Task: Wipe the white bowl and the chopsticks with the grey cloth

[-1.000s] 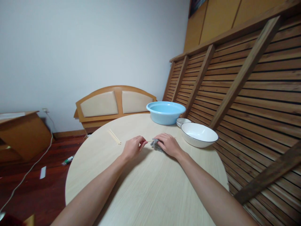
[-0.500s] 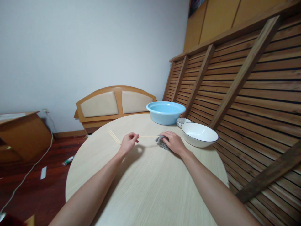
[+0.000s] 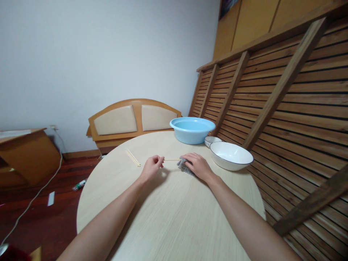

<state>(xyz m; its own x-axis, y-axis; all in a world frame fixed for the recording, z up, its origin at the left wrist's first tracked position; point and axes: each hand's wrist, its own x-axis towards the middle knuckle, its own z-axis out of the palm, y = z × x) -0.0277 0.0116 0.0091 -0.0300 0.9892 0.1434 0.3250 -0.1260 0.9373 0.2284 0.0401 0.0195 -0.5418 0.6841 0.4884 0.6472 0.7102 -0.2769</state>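
Between my hands runs a thin pale chopstick (image 3: pixel 172 160), held level just above the round table (image 3: pixel 174 217). My left hand (image 3: pixel 154 166) pinches one end of it. A grey cloth (image 3: pixel 185 166) is bunched under the fingers of my right hand (image 3: pixel 198 165), closed round the chopstick's other end, so that end is hidden. Several more chopsticks (image 3: pixel 133 158) lie together on the table, to the left of my left hand.
A light blue basin (image 3: pixel 191 136) stands at the table's far side. Near it are a small patterned bowl (image 3: pixel 208 141) and a large white bowl (image 3: pixel 231 161) with a dark rim. Wooden slats (image 3: pixel 299 119) lean along the right; a headboard (image 3: pixel 138 125) stands behind.
My left hand has moved a little right, toward my right hand, and less of the chopstick shows between them. The cloth has shifted slightly left with my right hand.
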